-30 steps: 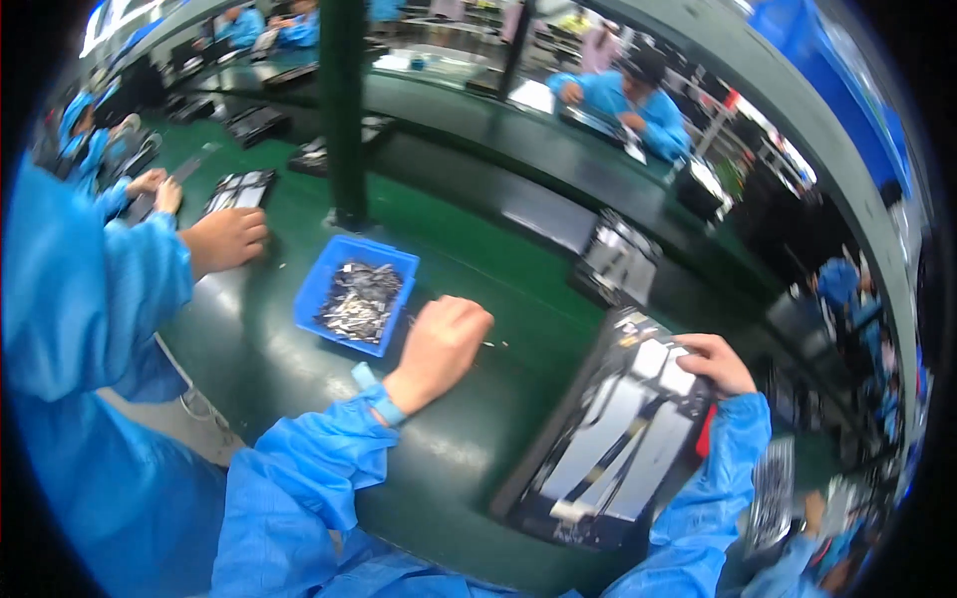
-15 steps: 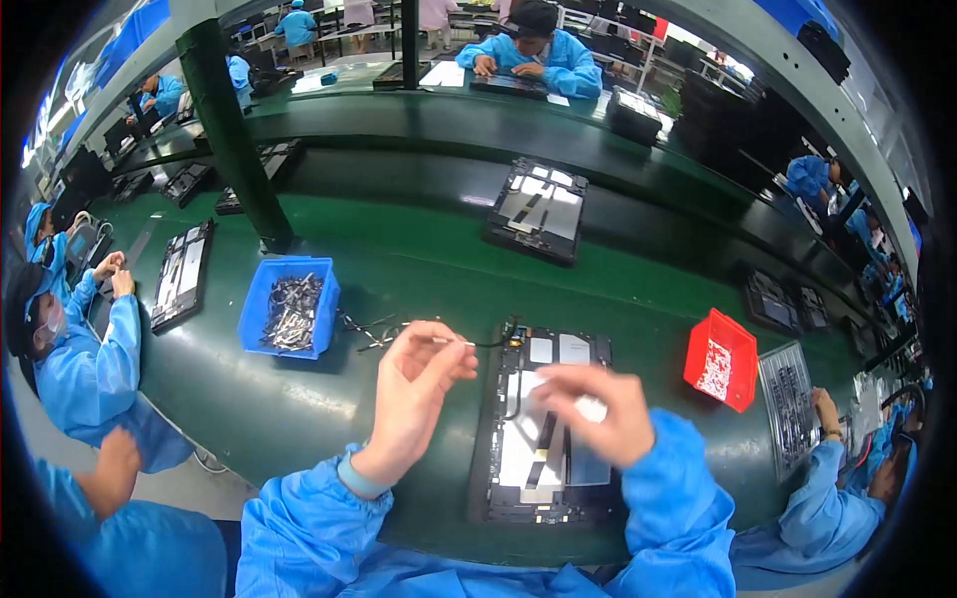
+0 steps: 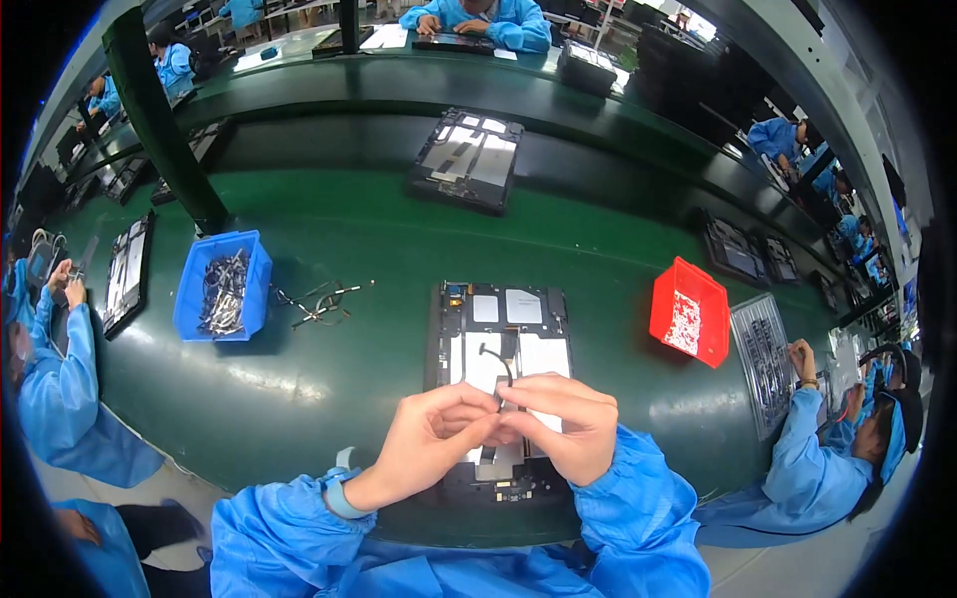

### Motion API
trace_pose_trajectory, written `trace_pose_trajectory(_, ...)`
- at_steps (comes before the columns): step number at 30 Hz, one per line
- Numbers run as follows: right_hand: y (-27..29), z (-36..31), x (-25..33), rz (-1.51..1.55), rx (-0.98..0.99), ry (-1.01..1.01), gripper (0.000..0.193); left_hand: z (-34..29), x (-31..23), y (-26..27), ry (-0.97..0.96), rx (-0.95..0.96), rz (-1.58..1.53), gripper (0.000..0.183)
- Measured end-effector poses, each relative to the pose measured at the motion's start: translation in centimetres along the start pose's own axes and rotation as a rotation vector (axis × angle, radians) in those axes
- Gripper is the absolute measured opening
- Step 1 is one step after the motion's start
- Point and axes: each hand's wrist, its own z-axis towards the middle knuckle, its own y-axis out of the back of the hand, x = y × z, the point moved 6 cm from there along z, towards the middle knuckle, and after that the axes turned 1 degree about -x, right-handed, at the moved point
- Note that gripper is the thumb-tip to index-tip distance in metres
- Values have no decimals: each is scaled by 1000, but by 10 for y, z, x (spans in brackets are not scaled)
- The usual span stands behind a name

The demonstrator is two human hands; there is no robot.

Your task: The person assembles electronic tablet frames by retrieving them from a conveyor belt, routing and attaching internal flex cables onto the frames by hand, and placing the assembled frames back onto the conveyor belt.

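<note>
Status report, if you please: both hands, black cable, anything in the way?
Left hand, right hand: pinching black cable. Its upper end curls over open device. Blue bin, red bin: not in the way.

Head-worn fisheye, downward over green workbench (image 3: 334, 394)

Left hand (image 3: 431, 439) and right hand (image 3: 566, 424) now together at black cable (image 3: 509, 371)
</note>
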Motion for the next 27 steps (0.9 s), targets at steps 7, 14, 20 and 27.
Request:
trace_pose_trajectory(7, -2, -1, -10, 80, 113, -133, 25, -1, -12, -2, -259, 52, 484, 22)
trace_pose_trajectory(14, 14, -8, -35, 252, -99, -177, 18, -1, -6, -2, -150, 75, 397, 27)
trace_pose_trajectory(20, 2, -10, 3, -380, 47, 207, 28, 7, 24, 12, 31, -34, 162, 16)
trace_pose_trajectory(27, -8, -12, -10, -236, 208, 67, 27, -2, 9, 9, -109, -36, 312, 13)
